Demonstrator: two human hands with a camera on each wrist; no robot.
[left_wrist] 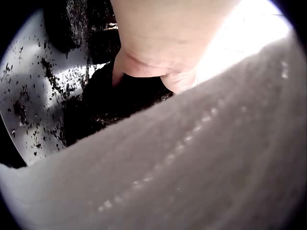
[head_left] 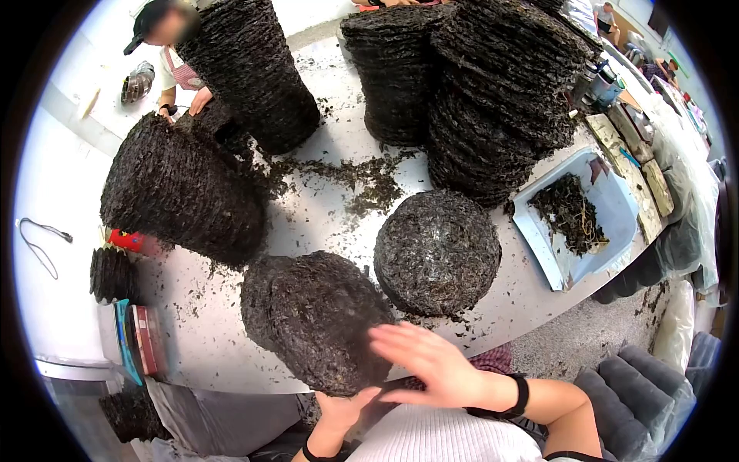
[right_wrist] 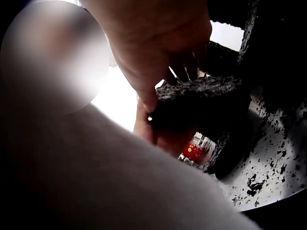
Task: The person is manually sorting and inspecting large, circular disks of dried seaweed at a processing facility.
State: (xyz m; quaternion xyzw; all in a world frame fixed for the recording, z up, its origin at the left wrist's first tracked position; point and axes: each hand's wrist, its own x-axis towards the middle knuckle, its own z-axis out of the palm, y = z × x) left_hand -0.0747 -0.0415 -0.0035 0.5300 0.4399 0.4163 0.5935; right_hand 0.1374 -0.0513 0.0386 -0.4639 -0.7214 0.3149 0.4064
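A dark round cake of dried seaweed is tilted up at the table's near edge in the head view. My left hand holds it from below at its near edge, most fingers hidden beneath. My right hand has its fingers stretched out, fingertips right at the cake's right side. Seen from the right wrist, that hand is above the cake, with part of the left hand under it. A second round stack of seaweed lies flat just to the right.
Tall seaweed stacks stand at the back, and another stack leans at left. A blue scoop-shaped tray holds seaweed scraps at right. Loose crumbs litter the white table. Another person works at the far left.
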